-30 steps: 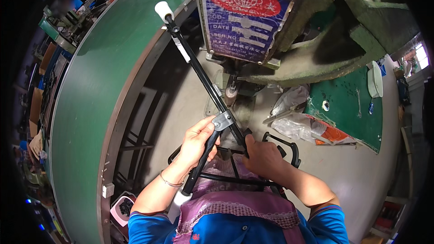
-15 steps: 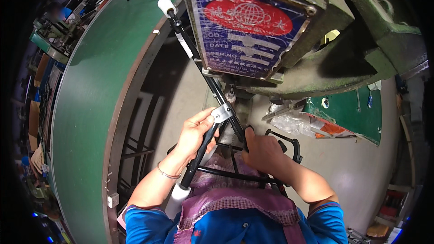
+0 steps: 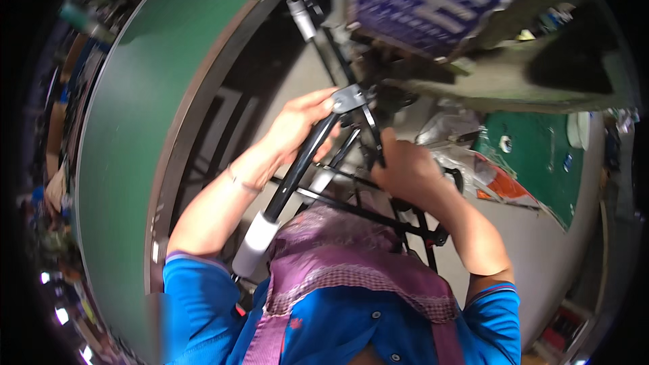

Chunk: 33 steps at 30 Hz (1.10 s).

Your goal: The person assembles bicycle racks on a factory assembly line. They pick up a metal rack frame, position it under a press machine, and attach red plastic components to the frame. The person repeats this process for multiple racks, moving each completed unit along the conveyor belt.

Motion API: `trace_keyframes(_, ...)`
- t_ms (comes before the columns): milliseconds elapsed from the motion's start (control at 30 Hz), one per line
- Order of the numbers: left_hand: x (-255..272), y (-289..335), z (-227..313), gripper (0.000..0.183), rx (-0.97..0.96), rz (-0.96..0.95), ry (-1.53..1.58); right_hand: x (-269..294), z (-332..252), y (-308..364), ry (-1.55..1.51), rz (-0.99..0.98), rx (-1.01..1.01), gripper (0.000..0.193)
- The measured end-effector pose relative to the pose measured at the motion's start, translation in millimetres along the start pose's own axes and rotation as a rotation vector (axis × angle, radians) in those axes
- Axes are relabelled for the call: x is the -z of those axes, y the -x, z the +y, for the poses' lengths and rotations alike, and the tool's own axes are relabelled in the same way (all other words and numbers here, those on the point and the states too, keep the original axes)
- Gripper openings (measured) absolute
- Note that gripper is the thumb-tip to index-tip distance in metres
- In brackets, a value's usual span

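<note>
A folding frame of black metal tubes stands in front of me, slanting up toward the machine. Two of its tubes meet at a small grey metal bracket (image 3: 349, 99) with rivets. My left hand (image 3: 297, 125) is closed round the black tube (image 3: 297, 174) just below that bracket, its thumb near the bracket's edge. A white sleeve (image 3: 257, 242) covers this tube's lower end, close to my apron. My right hand (image 3: 411, 174), slightly blurred, is closed on another tube of the same frame, to the right; its fingertips are partly hidden. Crossing tubes (image 3: 351, 209) lie between my forearms.
A green machine (image 3: 527, 88) with a blue and red plate (image 3: 426, 7) overhangs the frame's far end. Along the left runs a long green table (image 3: 128, 142) with a brown edge (image 3: 177, 128). At the right are a green surface (image 3: 534, 155) and clear plastic wrapping (image 3: 453, 125).
Both hands and the frame have moved farther from my body, bracket included. The view has shifted, so the machine and its plate now sit higher and farther right. Both grips stay the same.
</note>
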<state>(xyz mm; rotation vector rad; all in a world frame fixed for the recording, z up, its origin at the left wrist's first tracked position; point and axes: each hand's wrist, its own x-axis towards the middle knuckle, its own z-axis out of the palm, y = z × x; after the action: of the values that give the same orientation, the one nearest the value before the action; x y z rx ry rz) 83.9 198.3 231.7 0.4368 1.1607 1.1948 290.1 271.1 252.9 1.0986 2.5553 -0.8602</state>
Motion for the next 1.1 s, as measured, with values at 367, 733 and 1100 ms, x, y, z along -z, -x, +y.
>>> trace_keyframes(367,10.0,38.3,-3.8,0.04,-0.062,0.036,-0.059,0.2,-25.6,14.4,0.074,0.123,0.178,0.027)
trace_keyframes(733,15.7,115.4,0.9,0.043,-0.274,0.005,-0.205,0.3,-64.8,59.8,0.002,0.302,0.291,0.023)
trace_keyframes(1100,43.7,203.8,59.5,0.033,-0.65,0.164,-0.178,13.3,-157.0,110.0,0.103,0.591,0.417,0.022)
